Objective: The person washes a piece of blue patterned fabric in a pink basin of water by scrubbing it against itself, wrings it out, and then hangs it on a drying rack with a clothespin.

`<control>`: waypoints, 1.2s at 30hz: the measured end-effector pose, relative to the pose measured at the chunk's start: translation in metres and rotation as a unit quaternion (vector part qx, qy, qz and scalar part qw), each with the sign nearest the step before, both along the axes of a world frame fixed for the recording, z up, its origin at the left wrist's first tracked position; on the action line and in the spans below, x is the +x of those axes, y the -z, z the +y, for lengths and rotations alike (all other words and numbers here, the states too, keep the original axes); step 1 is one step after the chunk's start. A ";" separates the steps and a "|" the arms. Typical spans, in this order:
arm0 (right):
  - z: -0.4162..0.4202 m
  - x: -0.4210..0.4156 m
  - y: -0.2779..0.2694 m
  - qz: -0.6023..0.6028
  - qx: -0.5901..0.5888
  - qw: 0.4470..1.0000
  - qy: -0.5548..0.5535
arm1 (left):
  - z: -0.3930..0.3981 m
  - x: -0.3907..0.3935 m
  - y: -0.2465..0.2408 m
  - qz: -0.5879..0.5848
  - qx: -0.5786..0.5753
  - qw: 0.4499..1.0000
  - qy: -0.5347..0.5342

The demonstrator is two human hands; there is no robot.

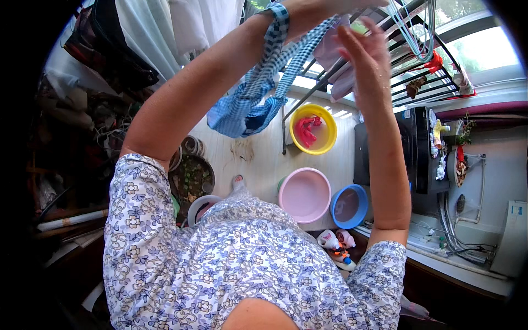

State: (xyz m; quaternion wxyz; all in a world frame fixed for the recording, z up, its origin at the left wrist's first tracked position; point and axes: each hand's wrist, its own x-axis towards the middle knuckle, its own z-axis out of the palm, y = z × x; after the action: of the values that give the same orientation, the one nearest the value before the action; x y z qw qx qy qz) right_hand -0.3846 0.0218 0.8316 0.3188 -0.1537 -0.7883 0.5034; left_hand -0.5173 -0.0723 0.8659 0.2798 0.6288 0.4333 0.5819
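Observation:
Both my arms are raised toward the drying rack at the top. My left hand [350, 3] is partly cut off by the upper edge, so its fingers are hidden. A blue-and-white checked cloth with straps [251, 99] hangs from my left wrist, one strap looped around it. My right hand [369, 53] is blurred, with fingers apart and nothing visible in them. It is beside a pale lilac cloth [342, 80] hanging at the black metal rack [425, 82]. The far end of another checked strap is near my right thumb; whether they touch is unclear.
On the floor are a yellow basin [334, 132] holding red cloth in water, a pink basin [305, 194] and a blue basin [363, 206]. Plant pots [192, 177] are at left. White curtains [150, 37] hang upper left; a black cabinet [418, 152] is at right.

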 end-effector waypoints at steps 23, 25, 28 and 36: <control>0.089 0.049 -0.069 -0.026 -0.191 0.980 -0.043 | -0.104 -0.022 0.113 -0.089 -0.358 0.914 0.168; 0.080 0.043 -0.077 -0.008 -0.165 0.985 -0.053 | -0.112 -0.025 0.134 -0.149 -0.392 0.896 0.143; 0.073 0.040 -0.088 -0.030 -0.001 0.999 0.016 | -0.111 -0.028 0.143 -0.250 -0.330 0.904 0.108; 0.075 0.025 -0.094 -0.065 0.041 0.997 0.023 | -0.087 -0.033 0.099 0.022 -0.220 0.975 0.030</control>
State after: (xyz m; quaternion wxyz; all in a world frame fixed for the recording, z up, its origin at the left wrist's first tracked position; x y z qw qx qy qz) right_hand -0.3592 0.0965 0.9256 0.2841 -0.1913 -0.8235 0.4522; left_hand -0.5500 -0.1595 0.7671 0.4191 0.5770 0.5375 0.4500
